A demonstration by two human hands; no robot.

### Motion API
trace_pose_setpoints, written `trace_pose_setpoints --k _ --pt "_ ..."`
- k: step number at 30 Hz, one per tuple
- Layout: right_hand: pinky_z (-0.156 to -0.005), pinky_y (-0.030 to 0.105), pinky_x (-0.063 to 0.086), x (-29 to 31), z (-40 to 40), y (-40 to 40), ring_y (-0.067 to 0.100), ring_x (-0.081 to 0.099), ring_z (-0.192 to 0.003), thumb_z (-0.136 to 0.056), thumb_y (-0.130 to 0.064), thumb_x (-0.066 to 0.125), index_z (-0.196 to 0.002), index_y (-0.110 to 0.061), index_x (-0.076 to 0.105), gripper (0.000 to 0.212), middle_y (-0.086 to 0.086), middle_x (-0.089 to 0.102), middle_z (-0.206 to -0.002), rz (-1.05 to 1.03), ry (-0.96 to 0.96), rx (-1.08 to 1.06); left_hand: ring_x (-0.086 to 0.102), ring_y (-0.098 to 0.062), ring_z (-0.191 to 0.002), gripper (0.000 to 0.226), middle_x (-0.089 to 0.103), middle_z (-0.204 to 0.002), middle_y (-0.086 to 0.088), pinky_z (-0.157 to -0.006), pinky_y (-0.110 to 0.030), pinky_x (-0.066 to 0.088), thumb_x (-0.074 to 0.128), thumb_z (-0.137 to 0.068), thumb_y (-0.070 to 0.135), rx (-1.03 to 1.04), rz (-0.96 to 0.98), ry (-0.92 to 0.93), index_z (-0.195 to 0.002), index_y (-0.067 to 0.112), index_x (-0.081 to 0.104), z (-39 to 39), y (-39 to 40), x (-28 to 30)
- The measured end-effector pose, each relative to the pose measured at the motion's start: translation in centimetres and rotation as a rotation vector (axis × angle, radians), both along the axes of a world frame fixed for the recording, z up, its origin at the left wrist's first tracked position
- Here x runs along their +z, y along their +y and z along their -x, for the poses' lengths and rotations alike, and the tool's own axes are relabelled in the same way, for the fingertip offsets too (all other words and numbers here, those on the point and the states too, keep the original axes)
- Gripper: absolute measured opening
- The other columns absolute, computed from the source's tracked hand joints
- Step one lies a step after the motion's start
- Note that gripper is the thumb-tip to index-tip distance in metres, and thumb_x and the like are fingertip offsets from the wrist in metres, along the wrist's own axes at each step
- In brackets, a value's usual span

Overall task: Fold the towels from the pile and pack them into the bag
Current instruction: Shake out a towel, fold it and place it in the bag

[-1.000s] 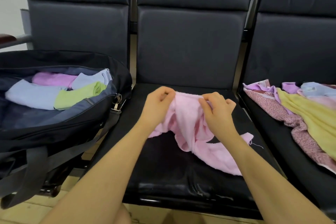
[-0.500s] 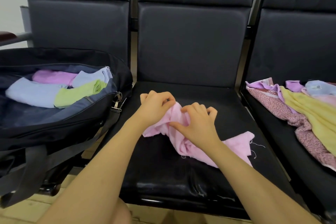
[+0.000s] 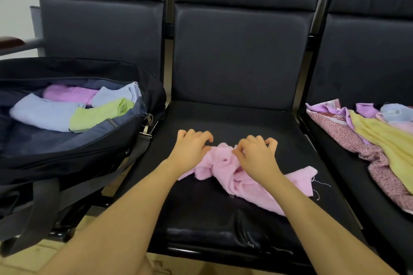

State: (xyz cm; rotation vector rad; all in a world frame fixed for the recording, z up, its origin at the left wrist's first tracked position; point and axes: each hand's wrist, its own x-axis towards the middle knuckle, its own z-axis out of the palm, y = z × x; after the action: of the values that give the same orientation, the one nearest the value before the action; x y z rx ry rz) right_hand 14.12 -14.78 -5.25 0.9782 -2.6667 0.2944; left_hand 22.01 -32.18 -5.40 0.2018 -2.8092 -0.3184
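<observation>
We have the pink towel (image 3: 225, 169) bunched on the middle seat (image 3: 223, 118), between the bag (image 3: 107, 140) on the left seat and the pile (image 3: 377, 138) on the right one. Our left hand (image 3: 192, 147) and right hand (image 3: 257, 154) sit a little apart at its far edge, fingers curled; they seem to pinch the cloth, though the contact is partly hidden. The step looks like spreading it flat before folding. To do it well, we should find the 2 far corners, draw them apart until the edge is taut, and smooth the twisted middle. The loose corner near the right forearm trails frayed threads, so we should tuck those inward. In the bag, 4 folded towels (image 3: 55, 116) already lie.
</observation>
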Motion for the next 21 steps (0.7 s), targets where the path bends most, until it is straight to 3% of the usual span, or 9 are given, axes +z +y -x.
trace_pose_setpoints --k 4,7,11,14,18,21 --pt "-0.071 0.028 0.006 0.0 0.7 -0.1 0.012 0.045 -0.085 -0.095 -0.029 0.049 -0.073 -0.027 0.050 0.022 -0.010 0.049 -0.082 0.130 -0.065 -0.044 0.048 -0.020 -0.079 0.025 0.053 -0.078 0.006 -0.075 -0.029 0.024 0.039 -0.081 0.027 -0.119 0.136 0.194 -0.078 0.020 0.062 0.0 0.5 -0.6" --pt "-0.071 0.028 0.007 0.0 1.0 -0.1 0.011 0.045 -0.087 -0.094 -0.029 0.050 -0.076 -0.027 0.055 0.019 -0.011 0.049 -0.084 0.124 -0.086 -0.032 0.045 -0.016 -0.075 0.024 0.050 -0.072 0.008 -0.071 -0.028 0.020 0.042 -0.077 0.029 -0.241 0.329 0.197 -0.068 0.022 0.063 -0.7 1.0 -0.1" --pt "-0.072 0.028 0.007 -0.2 0.9 -0.4 0.012 0.048 -0.092 -0.095 -0.030 0.049 -0.088 -0.023 0.066 0.019 -0.010 0.052 -0.090 0.106 -0.115 0.012 0.054 -0.020 -0.073 0.020 0.055 -0.070 0.006 -0.076 -0.030 0.026 0.071 -0.066 0.037 -0.285 0.590 0.077 -0.063 0.019 0.063 -1.9 0.9 -1.2" --pt "-0.072 0.028 0.008 -0.1 0.7 -0.5 0.012 0.048 -0.092 -0.095 -0.031 0.048 -0.089 -0.023 0.066 0.020 -0.010 0.054 -0.092 0.104 -0.121 0.023 0.056 -0.020 -0.070 0.023 0.056 -0.068 0.005 -0.077 -0.031 0.030 0.081 -0.058 0.035 -0.287 0.672 0.027 -0.061 0.019 0.064 -2.3 0.8 -1.9" --pt "-0.074 0.028 0.009 0.0 0.4 -0.2 0.012 0.049 -0.091 -0.095 -0.030 0.047 -0.086 -0.022 0.065 0.021 -0.009 0.053 -0.090 0.085 -0.128 0.049 0.056 -0.019 -0.066 0.025 0.056 -0.064 0.005 -0.074 -0.030 0.029 0.081 -0.042 0.011 -0.241 0.707 0.049 -0.058 0.020 0.064 -2.4 0.5 -2.3" --pt "-0.077 0.027 0.011 0.4 0.1 0.2 0.011 0.050 -0.089 -0.095 -0.029 0.050 -0.084 -0.020 0.065 0.020 -0.009 0.053 -0.087 0.124 -0.140 0.072 0.056 -0.021 -0.070 0.018 0.059 -0.073 0.001 -0.072 -0.030 0.029 0.077 -0.057 0.009 -0.176 0.592 0.241 -0.067 0.017 0.065 -2.4 0.3 -1.9"
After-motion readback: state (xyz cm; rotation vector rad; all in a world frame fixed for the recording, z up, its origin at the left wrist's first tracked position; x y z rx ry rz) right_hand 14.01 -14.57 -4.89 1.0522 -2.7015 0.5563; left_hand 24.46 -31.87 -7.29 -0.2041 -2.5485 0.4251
